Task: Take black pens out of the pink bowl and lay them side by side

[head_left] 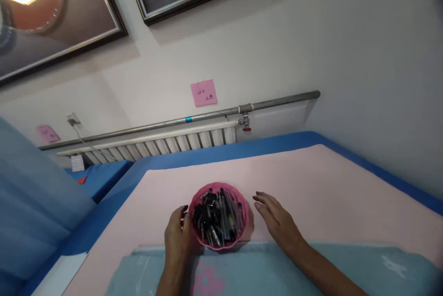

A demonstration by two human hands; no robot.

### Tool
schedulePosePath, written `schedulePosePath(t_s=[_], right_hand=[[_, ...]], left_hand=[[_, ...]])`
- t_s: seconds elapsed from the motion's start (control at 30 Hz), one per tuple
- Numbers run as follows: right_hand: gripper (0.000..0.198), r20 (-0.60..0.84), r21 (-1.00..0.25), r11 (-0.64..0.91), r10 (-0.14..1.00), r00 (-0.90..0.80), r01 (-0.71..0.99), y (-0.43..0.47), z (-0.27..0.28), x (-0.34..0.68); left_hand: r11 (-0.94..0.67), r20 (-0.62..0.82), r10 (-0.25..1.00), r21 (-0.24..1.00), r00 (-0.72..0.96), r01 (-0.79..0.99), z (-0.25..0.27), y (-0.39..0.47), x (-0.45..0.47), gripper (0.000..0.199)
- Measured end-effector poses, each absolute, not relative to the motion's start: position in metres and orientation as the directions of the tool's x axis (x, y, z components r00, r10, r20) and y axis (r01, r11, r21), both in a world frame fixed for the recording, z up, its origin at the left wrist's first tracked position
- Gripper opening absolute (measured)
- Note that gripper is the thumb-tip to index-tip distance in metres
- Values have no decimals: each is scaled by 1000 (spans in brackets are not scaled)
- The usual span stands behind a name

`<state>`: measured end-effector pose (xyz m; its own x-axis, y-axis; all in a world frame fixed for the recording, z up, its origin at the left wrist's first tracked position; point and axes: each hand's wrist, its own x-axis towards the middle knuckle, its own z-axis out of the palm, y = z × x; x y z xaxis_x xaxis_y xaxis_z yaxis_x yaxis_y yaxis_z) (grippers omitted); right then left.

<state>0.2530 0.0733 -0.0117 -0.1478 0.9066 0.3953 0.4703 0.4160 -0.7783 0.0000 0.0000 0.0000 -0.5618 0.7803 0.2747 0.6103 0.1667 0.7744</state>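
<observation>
A round pink plastic basket point(246, 222) with a wavy rim stands upright in front of me. It is filled with pens point(221, 215), mostly black and clear ones, lying in a jumble. My left hand point(177, 236) is at the basket's left side with the fingers apart; whether its fingertips touch the rim I cannot tell. Off to the basket's right, my right hand point(277, 220) hovers with its fingers stretched out and holds nothing. A gap shows between it and the rim.
The basket rests on a pink sheet point(284, 171) over a blue bed, partly on a light blue cloth point(263, 268) along the near side. A radiator point(180, 141) and pipe point(277, 101) run along the wall behind. At the left hangs a blue curtain point(31, 204).
</observation>
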Motion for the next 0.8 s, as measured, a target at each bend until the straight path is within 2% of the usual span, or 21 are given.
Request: schedulePosePath(t_s=[0.07,0.2,0.4,0.5,0.63,0.8], right_hand=[[32,368,-813,381,922,-117,441,73,-9,256],[31,379,-805,378,921,-95,457,69,-6,261],[32,389,-770,370,918,-77,520,61,-6,277],[35,403,-738,376,912,-81,560,56,-8,285],[38,448,-653,473,871,-202,592,46,-14,288],[46,486,-486,655,753,-443,579,36,-16,278]], left_hand=[[187,240,775,796,-585,575,-4,0,2,30],[198,254,741,802,-622,564,-10,-1,3,25],[50,245,795,885,-555,463,-16,-12,6,28],[20,312,747,872,-587,490,-16,-17,10,25],[36,297,747,876,-595,482,-17,-27,23,29],[41,309,836,788,-452,615,-15,-42,50,36]])
